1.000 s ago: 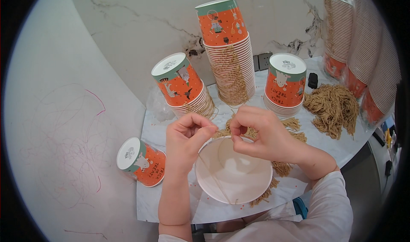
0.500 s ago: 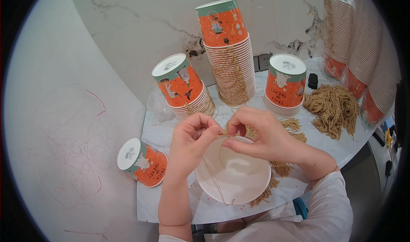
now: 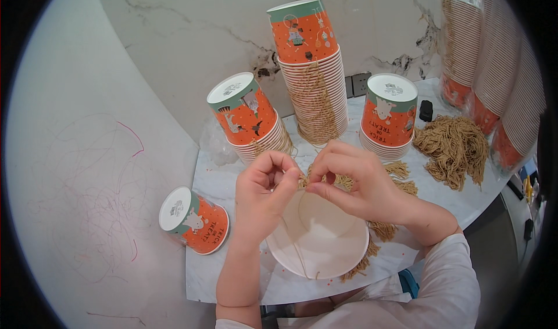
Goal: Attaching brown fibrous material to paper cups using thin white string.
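A paper bucket stands mouth up in front of me, its white inside showing. Over its far rim, my left hand pinches a thin tan cord between thumb and forefinger. My right hand pinches the same cord close by, fingertips almost touching the left ones. Fingers partly cover the cord there, so I cannot tell whether it is knotted. From the left hand a length of cord hangs down inside the bucket to a small hole near the close rim.
Upside-down orange and green buckets stand around: a tall stack, a left stack, a right stack and one bucket at the table's left edge. A heap of tan cords lies right, near wrapped bucket stacks.
My right fingers have curled in and risen slightly at the far rim, pinching the cord. My left hand has hardly moved, and the bucket stays in place.
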Action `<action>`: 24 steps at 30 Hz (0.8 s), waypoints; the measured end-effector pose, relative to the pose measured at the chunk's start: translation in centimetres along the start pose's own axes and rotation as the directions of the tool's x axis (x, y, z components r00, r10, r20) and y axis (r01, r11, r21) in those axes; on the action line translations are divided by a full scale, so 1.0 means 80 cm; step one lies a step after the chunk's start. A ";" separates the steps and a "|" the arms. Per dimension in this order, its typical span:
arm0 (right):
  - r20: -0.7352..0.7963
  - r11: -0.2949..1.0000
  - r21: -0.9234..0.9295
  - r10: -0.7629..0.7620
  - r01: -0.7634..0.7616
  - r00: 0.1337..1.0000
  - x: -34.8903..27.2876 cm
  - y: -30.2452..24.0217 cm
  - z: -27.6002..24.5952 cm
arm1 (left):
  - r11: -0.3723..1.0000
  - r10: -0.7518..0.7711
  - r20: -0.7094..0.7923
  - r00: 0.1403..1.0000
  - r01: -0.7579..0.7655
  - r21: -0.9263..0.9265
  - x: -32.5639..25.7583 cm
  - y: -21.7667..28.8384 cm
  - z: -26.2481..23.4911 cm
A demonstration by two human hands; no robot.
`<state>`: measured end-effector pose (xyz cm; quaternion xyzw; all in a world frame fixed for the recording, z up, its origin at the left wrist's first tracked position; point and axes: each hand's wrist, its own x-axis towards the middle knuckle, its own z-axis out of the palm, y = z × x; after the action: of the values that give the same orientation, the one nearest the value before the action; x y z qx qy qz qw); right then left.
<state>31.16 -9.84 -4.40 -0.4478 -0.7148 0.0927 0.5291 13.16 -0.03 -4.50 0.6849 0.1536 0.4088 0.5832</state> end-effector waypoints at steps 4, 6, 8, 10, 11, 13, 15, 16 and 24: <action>-0.008 0.997 0.011 -0.081 0.081 0.997 0.001 0.007 0.003 | 0.960 0.130 -0.041 0.991 -0.115 0.254 0.000 -0.006 0.006; 0.001 0.997 0.014 -0.076 0.076 0.997 0.001 0.008 0.002 | 0.925 0.177 -0.043 0.983 -0.151 0.349 0.001 -0.008 0.010; 0.011 0.997 0.018 -0.071 0.071 0.997 0.001 0.009 0.002 | 0.889 0.256 -0.067 0.964 -0.207 0.409 0.002 -0.009 0.015; 0.011 0.997 0.015 -0.080 0.080 0.997 0.002 0.012 0.002 | 0.868 0.288 -0.056 0.956 -0.236 0.437 0.005 -0.014 0.013; 0.010 0.997 0.015 -0.081 0.081 0.997 0.002 0.012 0.003 | 0.845 0.319 -0.043 0.947 -0.264 0.466 0.005 -0.015 0.013; 0.008 0.998 0.051 -0.039 0.039 0.999 0.003 0.012 0.003 | 0.837 0.317 -0.050 0.947 -0.254 0.485 0.005 -0.011 0.018; 0.048 0.994 0.051 -0.102 0.099 0.994 0.004 0.018 0.001 | 0.826 0.318 -0.056 0.946 -0.247 0.507 0.006 -0.012 0.016; 0.090 0.986 0.054 -0.162 0.158 0.983 0.006 0.020 0.001 | 0.810 0.333 -0.100 0.938 -0.230 0.539 0.009 -0.017 0.010; 0.087 0.943 0.234 0.223 -0.238 0.971 0.000 0.016 0.002 | 0.976 -0.023 -0.071 0.997 0.038 0.217 0.004 0.016 -0.008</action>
<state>31.72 -9.00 -5.26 -0.4572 -0.6562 0.2539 0.5440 12.56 0.30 -3.21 0.7279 0.2278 0.4037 0.5053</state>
